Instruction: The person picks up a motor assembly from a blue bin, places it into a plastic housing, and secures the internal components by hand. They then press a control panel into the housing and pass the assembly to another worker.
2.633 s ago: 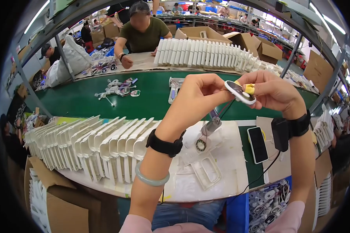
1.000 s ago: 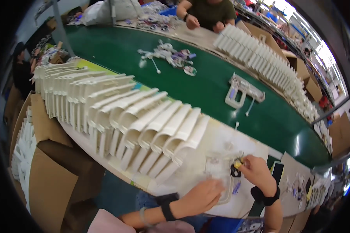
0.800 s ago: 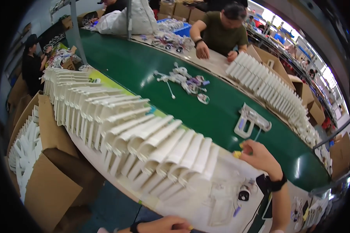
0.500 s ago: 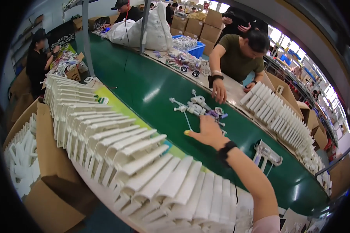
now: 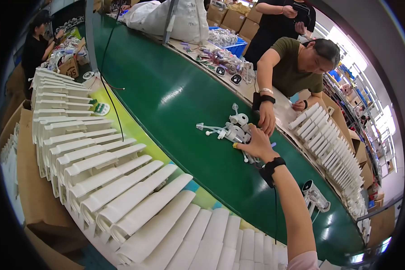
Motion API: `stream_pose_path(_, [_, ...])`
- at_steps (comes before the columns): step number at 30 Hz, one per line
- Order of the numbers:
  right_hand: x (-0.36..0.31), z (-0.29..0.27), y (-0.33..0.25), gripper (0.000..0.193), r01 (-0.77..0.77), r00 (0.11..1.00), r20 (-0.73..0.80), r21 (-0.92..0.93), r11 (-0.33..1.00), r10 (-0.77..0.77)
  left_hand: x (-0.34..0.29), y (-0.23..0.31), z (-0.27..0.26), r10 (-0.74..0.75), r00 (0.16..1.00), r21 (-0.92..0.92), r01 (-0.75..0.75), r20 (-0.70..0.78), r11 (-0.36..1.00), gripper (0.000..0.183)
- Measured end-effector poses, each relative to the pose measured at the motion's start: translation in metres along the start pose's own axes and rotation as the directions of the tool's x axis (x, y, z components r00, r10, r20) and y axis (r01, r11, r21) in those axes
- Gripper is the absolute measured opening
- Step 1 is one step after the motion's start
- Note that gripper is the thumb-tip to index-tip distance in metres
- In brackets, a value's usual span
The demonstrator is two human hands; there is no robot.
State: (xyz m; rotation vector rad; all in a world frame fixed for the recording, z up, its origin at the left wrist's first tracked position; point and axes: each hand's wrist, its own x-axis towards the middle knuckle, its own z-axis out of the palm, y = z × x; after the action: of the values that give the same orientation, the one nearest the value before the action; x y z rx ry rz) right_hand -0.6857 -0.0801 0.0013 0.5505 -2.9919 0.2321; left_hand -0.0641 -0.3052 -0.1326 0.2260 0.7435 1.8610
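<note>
My right hand reaches in from the lower right, palm down, a black band round its wrist. Its thumb, yellow at the tip, is held apart from the fingers, which touch a small pile of white plastic parts on the green belt. Short tubes and round fittings make up the pile; some pieces are hidden beneath my palm. Right by my fingertips, a co-worker's hand reaches down to the same pile from across the belt. My left hand is out of the picture.
Long white plastic housings stand packed in a curved row along the near side. More white pieces line the far side. A white device with a dark round end lies on the belt. A dark cable hangs at left.
My view has shifted. My right hand has moved farther over the pile, covering the purple pieces. The co-worker's hand has come down close beside my fingers.
</note>
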Motion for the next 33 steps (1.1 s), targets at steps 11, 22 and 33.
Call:
stream_pose_path(11, [-0.045,-0.034,-0.052,0.074,0.044,0.985,0.17,-0.082,0.996,-0.029,-0.007,0.074,0.032,0.077,0.989,-0.016,-0.08,-0.126,0.997,0.03])
stream_pose_path(22, [-0.192,-0.181,0.003,0.065,-0.129,0.927,-0.174,0.684,0.718,0.333,0.002,0.114,0.065,0.044,0.994,0.149,-0.029,-0.104,0.988,0.014])
stream_pose_path(33, [-0.467,-0.389,0.012,0.061,-0.443,0.816,-0.204,0.38,0.812,0.541,0.031,0.108,0.109,0.004,0.97,0.332,0.079,-0.242,0.94,0.019])
